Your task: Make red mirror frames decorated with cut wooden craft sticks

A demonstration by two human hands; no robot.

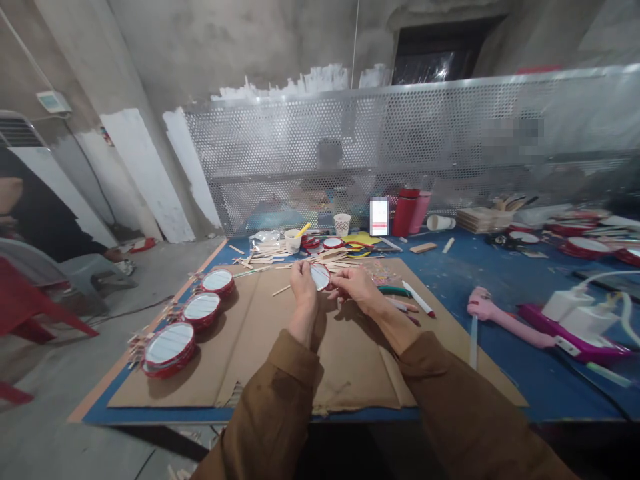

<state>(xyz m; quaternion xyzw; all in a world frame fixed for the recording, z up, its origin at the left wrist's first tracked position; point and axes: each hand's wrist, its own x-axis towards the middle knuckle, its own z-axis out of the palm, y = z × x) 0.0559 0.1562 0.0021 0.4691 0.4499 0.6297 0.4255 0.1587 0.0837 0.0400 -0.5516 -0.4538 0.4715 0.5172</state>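
Observation:
My left hand [303,288] grips a small round disc [320,277] with a pale, faintly striped face and a red rim, held above the cardboard sheet [270,333]. A thin wooden stick [281,291] shows just left of that hand; whether it is held or lying there I cannot tell. My right hand [357,287] is closed at the disc's right edge, fingertips pinched together. What lies between those fingertips is too small to make out. On the cardboard's left side stand three stacks of similar red-rimmed discs [170,343], with wooden stick ends poking out leftward.
Loose wooden sticks [270,253], paper cups [343,225], a lit phone [379,217] and a red bottle [406,212] line the back. Rightward lie a marker [419,299], a pink glue gun [510,321] and a purple power strip [575,333]. A person [37,200] sits far left.

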